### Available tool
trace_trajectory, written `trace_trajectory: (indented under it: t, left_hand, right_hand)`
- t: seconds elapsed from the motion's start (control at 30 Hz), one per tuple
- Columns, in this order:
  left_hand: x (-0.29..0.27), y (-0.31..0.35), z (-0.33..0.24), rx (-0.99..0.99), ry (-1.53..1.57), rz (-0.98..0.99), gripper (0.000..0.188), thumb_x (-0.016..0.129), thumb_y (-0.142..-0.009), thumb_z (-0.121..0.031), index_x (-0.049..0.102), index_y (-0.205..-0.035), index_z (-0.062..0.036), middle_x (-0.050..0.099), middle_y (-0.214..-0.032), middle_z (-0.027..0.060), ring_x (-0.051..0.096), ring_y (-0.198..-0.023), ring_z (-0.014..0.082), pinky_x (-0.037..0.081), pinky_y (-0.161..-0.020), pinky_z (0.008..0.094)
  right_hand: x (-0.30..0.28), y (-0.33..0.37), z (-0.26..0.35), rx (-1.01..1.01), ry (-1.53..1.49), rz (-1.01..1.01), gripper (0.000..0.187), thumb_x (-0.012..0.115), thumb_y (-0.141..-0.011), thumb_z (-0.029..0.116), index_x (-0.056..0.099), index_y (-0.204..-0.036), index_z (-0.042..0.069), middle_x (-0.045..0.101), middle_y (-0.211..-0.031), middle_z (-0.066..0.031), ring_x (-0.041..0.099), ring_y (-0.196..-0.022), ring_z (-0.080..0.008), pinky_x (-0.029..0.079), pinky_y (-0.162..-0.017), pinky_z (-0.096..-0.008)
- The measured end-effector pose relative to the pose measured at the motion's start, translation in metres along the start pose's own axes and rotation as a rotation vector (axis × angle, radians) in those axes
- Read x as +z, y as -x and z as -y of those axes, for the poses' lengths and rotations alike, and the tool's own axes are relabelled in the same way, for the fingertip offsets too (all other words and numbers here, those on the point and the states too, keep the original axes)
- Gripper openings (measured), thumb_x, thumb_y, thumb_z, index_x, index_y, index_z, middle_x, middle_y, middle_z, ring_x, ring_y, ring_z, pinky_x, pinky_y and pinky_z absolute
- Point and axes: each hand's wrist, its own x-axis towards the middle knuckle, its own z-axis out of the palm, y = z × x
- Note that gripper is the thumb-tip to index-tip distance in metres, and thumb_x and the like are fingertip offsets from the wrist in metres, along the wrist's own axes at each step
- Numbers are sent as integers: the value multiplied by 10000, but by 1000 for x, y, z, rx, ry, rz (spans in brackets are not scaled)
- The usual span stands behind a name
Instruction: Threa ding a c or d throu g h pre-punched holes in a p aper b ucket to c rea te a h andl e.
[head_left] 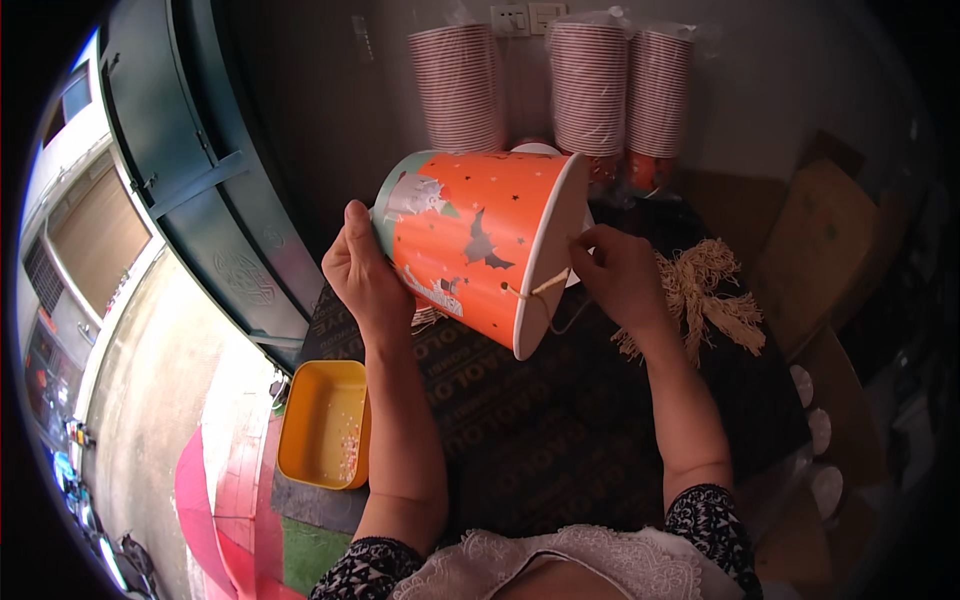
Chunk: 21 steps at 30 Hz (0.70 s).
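An orange paper bucket point(470, 235) with bats, stars and ghostly figures lies tilted on its side in the air above the table, its white-rimmed mouth facing right. My left hand point(368, 280) is closed round its green-edged base end, thumb on top. A thin tan cord point(548, 288) passes through a small hole near the rim, and a loop of it hangs below. At the mouth, my right hand point(622, 275) has its fingers pinched together by the cord; their tips are partly hidden. Just behind that hand lies a bundle of frayed tan cords point(708, 295).
Three tall stacks of nested paper buckets point(455, 90) in clear plastic stand against the wall. A yellow tub point(290, 430) with small pale bits sits at the dark table's point(560, 430) left edge. Left are a green metal door point(200, 180) and pink umbrella point(205, 525); right, cardboard point(815, 245).
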Motion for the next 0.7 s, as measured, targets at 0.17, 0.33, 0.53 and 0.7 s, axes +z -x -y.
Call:
trace_trajectory:
  t: [0.17, 0.33, 0.53, 0.7]
  left_hand:
    - [8, 5, -9, 47, -8, 14, 443, 488, -1013, -287, 536, -646, -45, 503, -586, -62, 371, -535, -2, 282, -475, 195]
    - [9, 9, -12, 108, -14, 59, 447, 485, -1015, -289, 542, -648, -41, 501, -589, -66, 369, -539, -3, 273, -476, 195]
    - [7, 8, -11, 109, -18, 77, 443, 486, -1014, -287, 558, -653, -40, 517, -598, -60, 379, -542, -2, 278, -479, 192]
    - [-2, 0, 0, -68, 130, 42, 402, 492, -1008, -272, 585, -695, -38, 579, -610, -18, 476, -517, 26, 374, -465, 207]
  right_hand:
    - [3, 3, 4, -9, 47, -83, 224, 614, -856, 218, 651, -815, 1, 651, -681, -176, 667, -640, -331, 518, -572, -406]
    - [12, 2, -12, -69, 7, -147, 163, 602, -824, 151, 630, -798, -8, 636, -665, -188, 665, -647, -339, 516, -576, -414]
    - [5, 1, -2, 37, 0, -107, 132, 606, -796, 118, 626, -784, -12, 628, -669, -197, 665, -647, -323, 504, -567, -398]
    - [1, 0, -4, -57, -93, -122, 149, 623, -835, 92, 594, -753, -29, 563, -572, -57, 526, -540, -78, 430, -511, -270]
